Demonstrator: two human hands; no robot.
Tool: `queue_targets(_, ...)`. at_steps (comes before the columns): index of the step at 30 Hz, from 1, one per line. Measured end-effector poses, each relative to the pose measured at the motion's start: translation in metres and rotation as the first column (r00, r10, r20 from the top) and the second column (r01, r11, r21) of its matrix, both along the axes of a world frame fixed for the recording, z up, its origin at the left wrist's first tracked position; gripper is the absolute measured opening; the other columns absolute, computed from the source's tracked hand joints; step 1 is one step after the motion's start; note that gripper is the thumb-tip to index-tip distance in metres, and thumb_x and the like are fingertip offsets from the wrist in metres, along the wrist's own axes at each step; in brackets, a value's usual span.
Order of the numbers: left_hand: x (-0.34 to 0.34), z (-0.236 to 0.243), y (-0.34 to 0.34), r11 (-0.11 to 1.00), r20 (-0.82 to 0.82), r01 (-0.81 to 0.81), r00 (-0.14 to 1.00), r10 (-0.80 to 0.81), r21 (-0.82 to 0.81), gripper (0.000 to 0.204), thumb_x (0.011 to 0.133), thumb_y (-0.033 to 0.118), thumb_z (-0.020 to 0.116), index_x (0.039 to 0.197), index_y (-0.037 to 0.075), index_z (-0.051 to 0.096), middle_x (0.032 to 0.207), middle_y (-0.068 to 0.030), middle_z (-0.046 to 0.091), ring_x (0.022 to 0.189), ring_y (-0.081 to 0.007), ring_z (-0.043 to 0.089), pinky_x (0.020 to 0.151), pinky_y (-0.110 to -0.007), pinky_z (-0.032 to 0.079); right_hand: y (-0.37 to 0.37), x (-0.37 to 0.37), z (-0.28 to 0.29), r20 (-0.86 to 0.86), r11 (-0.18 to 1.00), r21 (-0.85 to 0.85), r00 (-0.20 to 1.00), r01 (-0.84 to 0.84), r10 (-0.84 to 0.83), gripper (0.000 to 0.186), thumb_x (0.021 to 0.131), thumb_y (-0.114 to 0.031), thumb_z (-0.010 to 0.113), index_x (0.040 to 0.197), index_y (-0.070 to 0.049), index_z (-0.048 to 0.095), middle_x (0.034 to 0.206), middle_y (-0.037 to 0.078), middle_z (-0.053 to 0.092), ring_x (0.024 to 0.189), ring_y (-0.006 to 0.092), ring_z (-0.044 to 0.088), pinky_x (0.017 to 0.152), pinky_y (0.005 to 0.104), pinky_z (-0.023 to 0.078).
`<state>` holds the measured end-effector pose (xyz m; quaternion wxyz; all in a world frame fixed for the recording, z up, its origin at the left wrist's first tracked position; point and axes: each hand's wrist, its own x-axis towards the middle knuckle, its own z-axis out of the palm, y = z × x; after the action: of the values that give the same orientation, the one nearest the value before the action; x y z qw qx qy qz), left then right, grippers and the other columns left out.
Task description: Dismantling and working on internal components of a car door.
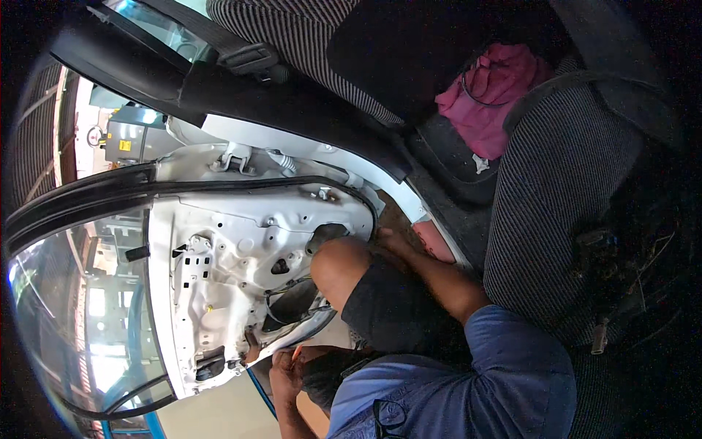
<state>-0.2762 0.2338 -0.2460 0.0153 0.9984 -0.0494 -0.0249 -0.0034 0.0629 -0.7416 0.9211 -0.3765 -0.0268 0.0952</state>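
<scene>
Left hand (286,374) was closed around a slim orange item (297,353), just beside an edge of the stripped white door (238,282); right hand (395,242) lay shadowed, grip not discernible; slackened fingers could, I judged, have dropped the item.

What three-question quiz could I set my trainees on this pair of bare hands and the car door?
1. Which hand holds the short, narrow orange object?
2. True or false: a full trim panel covers the inner face of the white metal car door.
3. Fill in left or right: in the picture, the crumpled pink cloth lies to the ____ of that door.

Key:
1. The left hand.
2. False: bare metal with cut-outs shows.
3. Right.
</scene>
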Motion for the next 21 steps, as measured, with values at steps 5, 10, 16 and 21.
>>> queue_targets(5, -0.004, -0.003, 0.014, 1.000, -0.004, -0.015, 1.000, 0.015, -0.013, 0.022, 0.083, 0.007, 0.069, 0.105, 0.005, 0.068, 0.101, -0.0125, 0.065, 0.083, -0.0344, 0.063, 0.071, -0.039, 0.050, -0.040, -0.032, 0.114, -0.105, 0.994, -0.030, 0.989, 0.104, -0.107, 0.010, 0.085, -0.003, 0.064, 0.092, -0.010, 0.067, 0.085, 0.000, 0.062, 0.078, 0.0112, 0.055, 0.075, 0.0259, 0.044)
queue_targets(10, -0.002, -0.009, 0.014, 0.999, 0.015, 0.024, 1.000, -0.023, -0.038, 0.022, 0.083, 0.006, 0.068, 0.104, 0.004, 0.068, 0.100, -0.0126, 0.065, 0.082, -0.0347, 0.063, 0.071, -0.039, 0.050, -0.070, -0.046, 0.143, -0.130, 0.986, 0.137, 0.988, 0.099, -0.081, 0.012, 0.085, -0.005, 0.064, 0.095, -0.009, 0.069, 0.086, 0.001, 0.063, 0.079, 0.0116, 0.056, 0.074, 0.0242, 0.043)
queue_targets(16, 0.001, -0.010, 0.013, 0.998, -0.010, 0.036, 0.999, -0.037, -0.041, 0.021, 0.082, 0.006, 0.067, 0.103, 0.004, 0.068, 0.100, -0.0127, 0.065, 0.082, -0.0346, 0.062, 0.072, -0.039, 0.049, -0.067, -0.041, 0.107, -0.104, 0.997, -0.067, 0.993, 0.045, -0.052, 0.018, 0.085, -0.005, 0.063, 0.102, -0.007, 0.070, 0.092, 0.002, 0.065, 0.081, 0.0121, 0.057, 0.076, 0.0233, 0.044)
queue_targets(21, -0.003, -0.012, 0.021, 0.999, -0.011, 0.021, 1.000, -0.021, -0.027, 0.020, 0.083, 0.006, 0.067, 0.102, 0.004, 0.067, 0.096, -0.0128, 0.064, 0.081, -0.0323, 0.061, 0.072, -0.039, 0.049, -0.060, -0.040, 0.114, -0.026, 1.000, 0.017, 0.999, 0.022, -0.021, 0.021, 0.085, -0.004, 0.062, 0.104, -0.007, 0.070, 0.095, 0.002, 0.066, 0.084, 0.0125, 0.058, 0.077, 0.0243, 0.044)
